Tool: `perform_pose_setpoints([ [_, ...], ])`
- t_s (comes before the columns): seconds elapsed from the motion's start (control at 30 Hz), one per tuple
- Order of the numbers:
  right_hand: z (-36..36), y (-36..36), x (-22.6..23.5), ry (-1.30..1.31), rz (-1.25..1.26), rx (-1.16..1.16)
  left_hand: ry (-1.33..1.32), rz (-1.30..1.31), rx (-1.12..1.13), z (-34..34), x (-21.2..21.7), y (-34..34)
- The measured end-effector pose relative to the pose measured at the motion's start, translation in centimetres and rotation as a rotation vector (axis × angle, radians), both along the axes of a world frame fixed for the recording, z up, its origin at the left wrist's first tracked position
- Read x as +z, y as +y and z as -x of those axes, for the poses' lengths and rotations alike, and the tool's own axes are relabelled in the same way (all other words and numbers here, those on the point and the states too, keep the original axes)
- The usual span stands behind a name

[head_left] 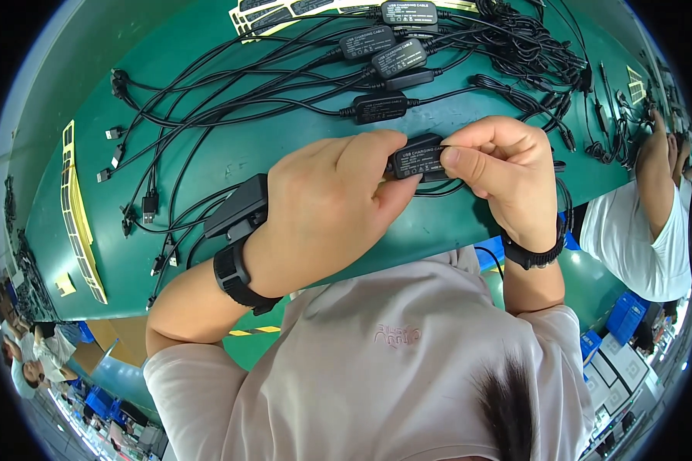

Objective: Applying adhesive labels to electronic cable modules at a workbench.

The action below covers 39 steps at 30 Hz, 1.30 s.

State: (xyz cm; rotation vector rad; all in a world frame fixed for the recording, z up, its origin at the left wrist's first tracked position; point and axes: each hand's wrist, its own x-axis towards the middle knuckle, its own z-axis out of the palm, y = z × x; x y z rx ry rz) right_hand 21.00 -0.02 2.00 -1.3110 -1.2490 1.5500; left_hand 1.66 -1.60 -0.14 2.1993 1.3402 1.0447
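A small black cable box (421,141) sits between my hands above the near part of the table. My left hand (323,201) is closed on its left end, thumb below and index finger above. On its face lies a black label (419,162) with pale print. My right hand (507,165) pinches the label's right end between thumb and index finger; whether the box is also in that pinch is hidden. Just beyond, another cable box (380,108) of the same kind lies on the table with a cable running out of each end.
More labelled cable boxes (398,58) and a tangle of black cables (515,50) cover the far side. USB plugs (150,206) lie at left, near a yellow label strip (75,207). A black device (238,206) stands beside my left wrist. Another person (642,223) sits at right.
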Motion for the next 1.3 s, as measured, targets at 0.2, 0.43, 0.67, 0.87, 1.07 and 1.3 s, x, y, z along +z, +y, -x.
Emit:
perform_pose_setpoints([
  [0.2,0.0,0.0,-0.1,0.016,-0.038,0.009,-0.013,-0.009,0.004,-0.1,-0.2,0.0],
  [0.43,0.1,0.0,0.0,-0.011,-0.031,0.01,0.002,-0.024,0.001,0.0,-0.2,0.0],
  [0.67,0.2,0.0,-0.1,0.001,-0.042,0.003,0.006,-0.031,0.0,0.0,-0.3,0.0],
  [0.87,0.4,0.0,0.0,-0.032,-0.048,0.0,0.002,-0.025,0.0,0.0,-0.3,0.0],
  [1.07,0.8,-0.2,-0.5,-0.022,-0.074,-0.049,-0.011,-0.01,-0.001,0.0,-0.3,0.0],
  [1.3,1.4,-1.0,-0.1,-0.341,-0.391,-0.086,-0.023,0.004,0.016,0.2,-0.1,0.2],
])
